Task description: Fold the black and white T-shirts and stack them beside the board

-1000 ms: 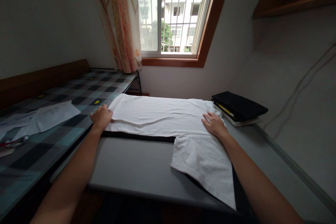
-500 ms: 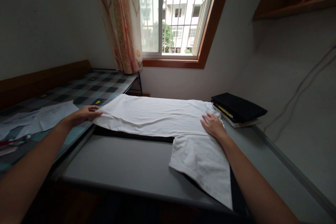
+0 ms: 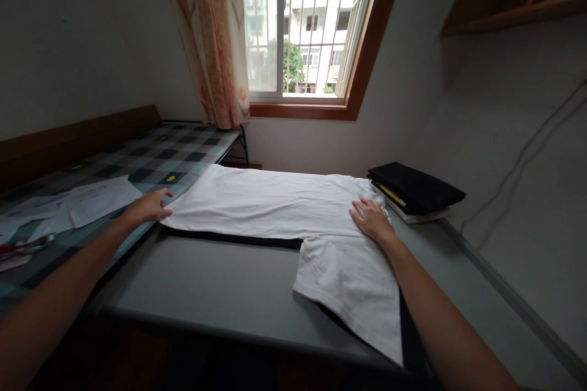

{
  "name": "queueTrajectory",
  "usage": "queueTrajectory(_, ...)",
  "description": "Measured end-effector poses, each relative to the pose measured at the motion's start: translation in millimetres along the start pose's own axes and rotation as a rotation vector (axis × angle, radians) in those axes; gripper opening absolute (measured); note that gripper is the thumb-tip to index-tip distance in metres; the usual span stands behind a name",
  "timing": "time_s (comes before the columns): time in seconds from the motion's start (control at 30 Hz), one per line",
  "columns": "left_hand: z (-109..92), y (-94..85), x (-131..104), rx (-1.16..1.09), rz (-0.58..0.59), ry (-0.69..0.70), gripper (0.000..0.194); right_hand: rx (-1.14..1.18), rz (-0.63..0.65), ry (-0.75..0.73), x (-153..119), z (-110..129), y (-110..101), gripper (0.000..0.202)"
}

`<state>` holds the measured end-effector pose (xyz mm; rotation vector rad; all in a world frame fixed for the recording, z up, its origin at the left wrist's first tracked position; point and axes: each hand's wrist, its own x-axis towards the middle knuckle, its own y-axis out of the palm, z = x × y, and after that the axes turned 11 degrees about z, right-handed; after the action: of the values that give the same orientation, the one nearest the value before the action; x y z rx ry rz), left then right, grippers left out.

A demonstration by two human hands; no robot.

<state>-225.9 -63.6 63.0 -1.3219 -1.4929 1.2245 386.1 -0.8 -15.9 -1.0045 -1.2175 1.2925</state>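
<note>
A white shirt [image 3: 266, 201] lies folded lengthwise on the grey table [image 3: 215, 281], a short sleeve angled toward the near edge and black fabric [image 3: 238, 240] showing along its underside. The left hand [image 3: 149, 206] is at the hem corner, its fingers partly parted — whether they pinch the cloth, I cannot tell. The right hand [image 3: 370, 219] rests palm-down near the collar, fingers loosely spread, gripping nothing — just beside a black folded item [image 3: 415, 186].
</note>
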Motion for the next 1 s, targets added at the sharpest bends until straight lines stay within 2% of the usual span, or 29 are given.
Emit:
queueTrajectory(0.1, -19, 2.1, 5, 0.136, 0.015, 0.096, 0.044, -0.011, -0.009, -0.015, 0, 0, 0, 0.043)
queueTrajectory(0.2, -54, 13.5, 12, 0.025, 0.085, 0.41, 0.038, -0.025, -0.009, -0.029, -1, 0, 0, 0.044)
queueTrajectory(0.27, -84, 28.2, 15, -0.08, 0.105, 0.6, 0.038, -0.037, 0.003, -0.014, -1, 1, 1, 0.047)
queueTrajectory(0.33, -115, 46.7, 15, -0.158, 0.106, 0.734, 0.038, -0.051, 0.032, 0.009, -2, 2, 1, 0.053)
queueTrajectory(0.47, -170, 86.0, 16, -0.209, 0.155, 0.82, 0.045, -0.062, 0.135, 0.046, -1, 4, -1, 0.063)
queueTrajectory(0.57, -196, 108.8, 17, -0.111, 0.152, 0.791, 0.055, -0.061, 0.189, 0.075, -1, 3, -2, 0.065)
queueTrajectory(0.7, -209, 121.6, 11, 0.087, 0.186, 0.701, 0.065, -0.064, 0.215, 0.071, -3, 2, -4, 0.065)
queueTrajectory(1.0, -205, 117.1, 2, 0.158, 0.205, 0.723, 0.065, -0.078, 0.211, 0.053, -7, 6, -6, 0.062)
